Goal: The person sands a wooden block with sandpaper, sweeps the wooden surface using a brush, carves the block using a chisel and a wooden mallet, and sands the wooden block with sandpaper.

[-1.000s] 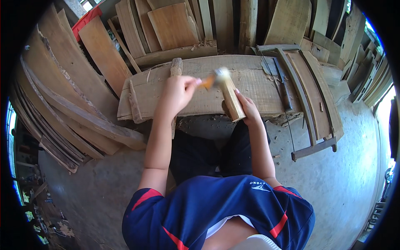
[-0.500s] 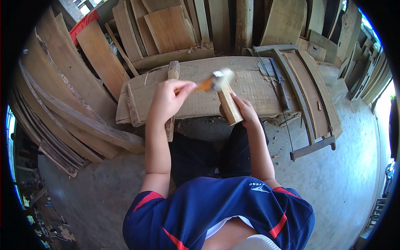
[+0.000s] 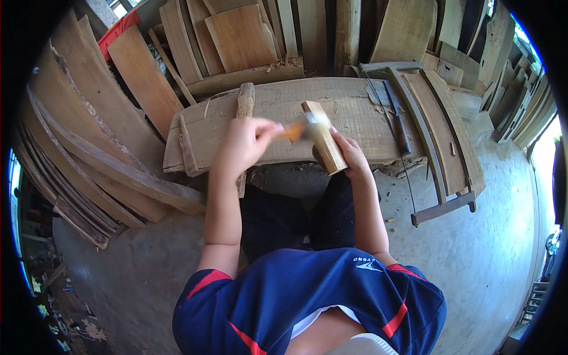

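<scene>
wooden block (image 3: 329,148) in the right grip (image 3: 354,158), far end well beyond it

navy shirt (image 3: 278,284) | chest | white lettering (image 3: 362,259) | white emblem (image 3: 369,267)

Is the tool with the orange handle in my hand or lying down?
Held: your left hand grips the orange handle; the blurred head overlaps the wood block in view.

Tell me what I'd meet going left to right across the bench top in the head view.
Wood strip, left hand, orange-handled tool, wooden block, right hand, dark-handled blade.
</scene>
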Motion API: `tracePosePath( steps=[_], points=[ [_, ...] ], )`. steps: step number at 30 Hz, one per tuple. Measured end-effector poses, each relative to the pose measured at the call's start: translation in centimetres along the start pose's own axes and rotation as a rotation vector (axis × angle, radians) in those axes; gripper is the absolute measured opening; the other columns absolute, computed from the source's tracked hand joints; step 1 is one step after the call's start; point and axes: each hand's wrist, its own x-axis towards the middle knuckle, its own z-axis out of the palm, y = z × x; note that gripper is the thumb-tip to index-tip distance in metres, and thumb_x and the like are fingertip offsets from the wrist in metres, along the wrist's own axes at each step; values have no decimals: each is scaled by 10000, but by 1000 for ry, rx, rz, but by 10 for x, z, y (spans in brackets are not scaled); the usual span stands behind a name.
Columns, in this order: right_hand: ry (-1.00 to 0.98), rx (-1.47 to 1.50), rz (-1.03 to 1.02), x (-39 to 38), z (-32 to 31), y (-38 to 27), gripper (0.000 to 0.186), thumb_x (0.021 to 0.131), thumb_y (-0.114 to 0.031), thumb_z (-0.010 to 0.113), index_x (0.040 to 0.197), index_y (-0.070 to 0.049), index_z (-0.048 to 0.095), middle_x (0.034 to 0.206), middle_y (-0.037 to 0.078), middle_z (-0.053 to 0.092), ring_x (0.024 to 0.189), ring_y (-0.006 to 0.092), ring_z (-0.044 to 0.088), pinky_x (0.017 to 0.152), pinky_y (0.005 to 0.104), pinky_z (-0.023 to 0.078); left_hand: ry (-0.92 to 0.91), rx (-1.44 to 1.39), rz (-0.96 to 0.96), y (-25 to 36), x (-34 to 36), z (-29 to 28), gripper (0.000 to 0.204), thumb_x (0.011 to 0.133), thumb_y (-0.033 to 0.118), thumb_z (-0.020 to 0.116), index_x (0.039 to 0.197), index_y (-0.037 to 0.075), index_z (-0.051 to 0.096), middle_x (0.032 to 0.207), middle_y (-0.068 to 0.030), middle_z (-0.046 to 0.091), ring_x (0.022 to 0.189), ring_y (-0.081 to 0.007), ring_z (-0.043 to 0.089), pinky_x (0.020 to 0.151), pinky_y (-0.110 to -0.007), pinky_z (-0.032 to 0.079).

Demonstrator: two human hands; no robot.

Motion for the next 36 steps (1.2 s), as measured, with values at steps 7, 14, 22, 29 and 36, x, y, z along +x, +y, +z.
tracePosePath(
  steps=[7,14,22,29,36],
  points=[
    [-36,-34,41,1,-1,-1,471,882,-394,552,953,69,610,819,91,647,692,142,625,622,259,497,-274,-366,91,-4,-11,-8,173,828,158,646,922,16,674,749,-125,662,645,-82,565,585,-243,444],
    [-13,-72,23,-1,-5,-1,504,871,-398,571,972,94,602,829,129,645,685,148,626,623,259,498,513,328,-37,-63,37,15,193,848,161,549,877,-7,638,805,-206,618,776,-380,590,666,-415,468],
    [111,27,53,4,-12,9,486,886,-382,550,1002,89,582,880,158,643,740,193,645,651,298,520,421,479,-193,-140,36,88,208,872,168,497,949,10,608,902,-247,536,791,-403,555,701,-469,460],
    [-69,327,155,9,-15,32,446,933,-366,457,1147,20,519,1016,143,610,888,228,620,756,342,514,317,343,-35,-106,4,121,315,878,270,519,807,0,663,897,-212,566,853,-348,539,787,-436,422],
    [-98,312,102,-4,11,58,507,938,-462,384,1107,-14,551,974,90,614,858,167,599,750,294,497,282,-182,120,-35,-27,161,703,714,494,687,1114,-61,526,974,-219,599,956,-338,579,842,-391,438]
  ],
)
